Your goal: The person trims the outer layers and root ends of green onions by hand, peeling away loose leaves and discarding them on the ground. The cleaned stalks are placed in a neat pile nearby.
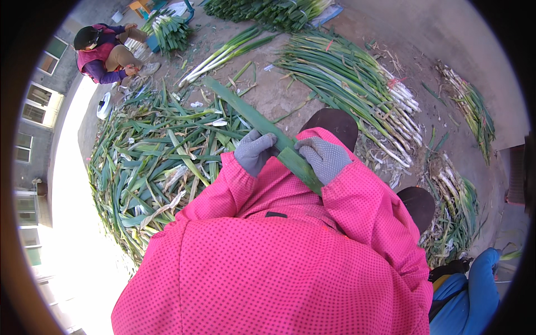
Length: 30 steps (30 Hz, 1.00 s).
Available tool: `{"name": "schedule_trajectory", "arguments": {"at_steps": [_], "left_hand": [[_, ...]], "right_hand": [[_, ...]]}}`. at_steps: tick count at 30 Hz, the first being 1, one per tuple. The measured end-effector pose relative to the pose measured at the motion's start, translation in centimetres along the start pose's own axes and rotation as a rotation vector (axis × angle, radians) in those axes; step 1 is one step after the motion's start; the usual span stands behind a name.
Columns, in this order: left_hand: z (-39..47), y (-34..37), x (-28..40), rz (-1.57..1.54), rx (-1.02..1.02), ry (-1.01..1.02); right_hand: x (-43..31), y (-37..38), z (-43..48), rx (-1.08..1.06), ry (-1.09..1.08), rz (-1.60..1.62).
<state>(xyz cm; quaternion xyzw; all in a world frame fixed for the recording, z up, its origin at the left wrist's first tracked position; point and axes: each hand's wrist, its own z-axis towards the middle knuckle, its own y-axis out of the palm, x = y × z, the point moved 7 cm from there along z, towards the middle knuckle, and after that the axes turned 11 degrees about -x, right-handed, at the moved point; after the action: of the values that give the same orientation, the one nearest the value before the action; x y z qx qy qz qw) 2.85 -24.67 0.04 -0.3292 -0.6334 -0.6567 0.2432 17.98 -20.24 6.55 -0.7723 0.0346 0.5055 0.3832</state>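
Note:
A broad green scallion leaf point(247, 111) stretches diagonally between my two gloved hands, with a folded or overlapping piece of leaf near its lower end. My left hand point(254, 153), in a grey dotted glove, pinches it near its middle. With thumb and fingers closed on the lower part, my right hand point(323, 159) wears the same kind of glove. Beyond and to the left lies a large heap of loose green leaves point(155, 146). Ahead on the ground, a few cleaned long scallions point(222, 56) lie side by side. Uncleaned scallions point(347, 83) with red ties spread out at the front right.
A co-worker point(100, 54) crouches at the upper left beside bundled scallions point(169, 31). A large stack of scallions point(268, 10) lies at the top. More scallion bundles point(473, 109) are along the right side. Another person's blue sleeve point(481, 280) shows at the lower right.

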Motion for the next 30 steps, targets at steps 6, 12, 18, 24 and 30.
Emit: {"name": "schedule_trajectory", "arguments": {"at_steps": [6, 12, 18, 24, 30], "left_hand": [[0.3, 1.1, 2.1, 0.154, -0.002, -0.023], [1.4, 3.5, 3.8, 0.397, -0.004, -0.040], [3.1, 6.9, 6.0, -0.152, -0.176, 0.259], [3.6, 6.9, 3.8, -0.319, -0.221, 0.117], [3.7, 5.9, 2.7, -0.379, -0.210, 0.005]], "right_hand": [[-1.7, -1.6, 0.8, -0.193, 0.073, -0.151], [-2.1, 0.3, 2.3, -0.339, 0.081, -0.072], [-0.2, 1.4, 3.3, -0.347, 0.066, 0.007], [-1.2, 3.1, 2.6, -0.404, -0.028, -0.241], [-1.9, 5.3, 2.8, -0.448, -0.232, -0.538]]}}
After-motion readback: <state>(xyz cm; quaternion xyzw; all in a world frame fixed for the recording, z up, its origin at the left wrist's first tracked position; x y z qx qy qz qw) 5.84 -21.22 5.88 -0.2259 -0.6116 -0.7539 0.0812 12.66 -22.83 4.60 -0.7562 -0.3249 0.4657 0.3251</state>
